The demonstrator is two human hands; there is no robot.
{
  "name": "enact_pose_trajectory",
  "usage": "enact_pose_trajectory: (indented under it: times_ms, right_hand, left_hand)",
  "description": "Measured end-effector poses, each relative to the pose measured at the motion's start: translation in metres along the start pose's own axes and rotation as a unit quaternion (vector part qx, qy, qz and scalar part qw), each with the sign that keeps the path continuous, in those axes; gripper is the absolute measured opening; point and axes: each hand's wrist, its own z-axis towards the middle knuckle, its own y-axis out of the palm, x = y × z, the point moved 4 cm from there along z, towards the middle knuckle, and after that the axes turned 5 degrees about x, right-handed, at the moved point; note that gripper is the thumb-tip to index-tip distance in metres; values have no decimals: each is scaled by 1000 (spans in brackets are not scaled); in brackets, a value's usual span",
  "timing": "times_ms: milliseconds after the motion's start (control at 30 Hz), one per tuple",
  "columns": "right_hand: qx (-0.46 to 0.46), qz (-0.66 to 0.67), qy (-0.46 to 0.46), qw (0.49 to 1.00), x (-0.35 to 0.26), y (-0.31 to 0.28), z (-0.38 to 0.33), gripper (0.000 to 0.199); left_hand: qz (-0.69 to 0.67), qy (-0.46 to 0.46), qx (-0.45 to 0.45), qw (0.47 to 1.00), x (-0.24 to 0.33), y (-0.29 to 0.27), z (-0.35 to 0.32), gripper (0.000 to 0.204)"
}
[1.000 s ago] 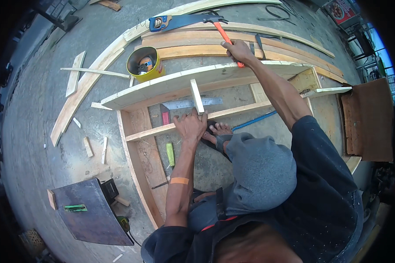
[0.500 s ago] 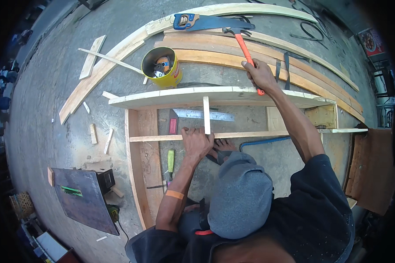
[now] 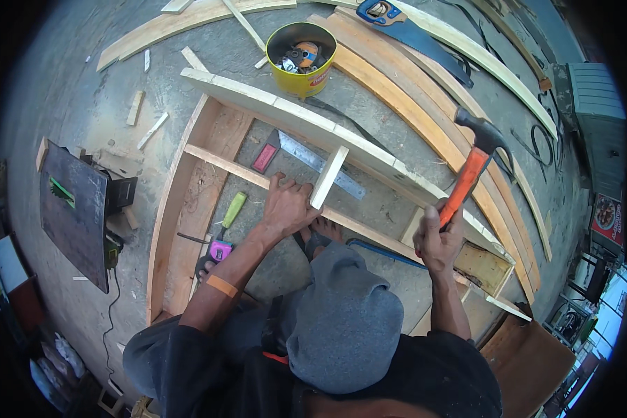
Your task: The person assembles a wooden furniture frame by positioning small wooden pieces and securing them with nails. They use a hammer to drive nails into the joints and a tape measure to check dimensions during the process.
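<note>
My right hand [image 3: 440,235] is wrapped around the orange handle of a claw hammer [image 3: 475,155], held raised over the right part of a wooden frame [image 3: 247,97]. My left hand [image 3: 287,205] is closed around a long wooden strip [image 3: 223,164] inside the frame. A short wooden crosspiece [image 3: 329,177] meets that strip right beside my left fingers. Behind the hand, a try square [image 3: 306,155] with a red handle lies within the frame. A chisel-like tool with a green handle [image 3: 234,209] and a pink-and-black tape measure [image 3: 219,251] lie near my left forearm.
Beyond the frame stand a yellow bucket [image 3: 306,82] of small tools, long boards [image 3: 397,90] and a handsaw [image 3: 418,38]. At left, a dark tilted panel [image 3: 73,216] has a power cord beside it. Offcuts [image 3: 136,108] litter the floor. A brown board [image 3: 526,355] lies at right.
The view has turned, so the frame now slants down to the right. My right arm has drawn in and bent, bringing the hammer nearer. My left hand stays by the crosspiece.
</note>
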Motion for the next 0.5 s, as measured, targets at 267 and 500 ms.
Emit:
enact_pose_trajectory:
  times_ms: [267, 500]
  right_hand:
    - [-101, 52, 411, 904, 72, 42, -109, 35]
    - [-112, 107, 425, 892, 77, 77, -101, 33]
  left_hand:
    - [-68, 60, -72, 993, -8, -15, 7, 40]
    - [-83, 54, -108, 989, -5, -21, 9, 39]
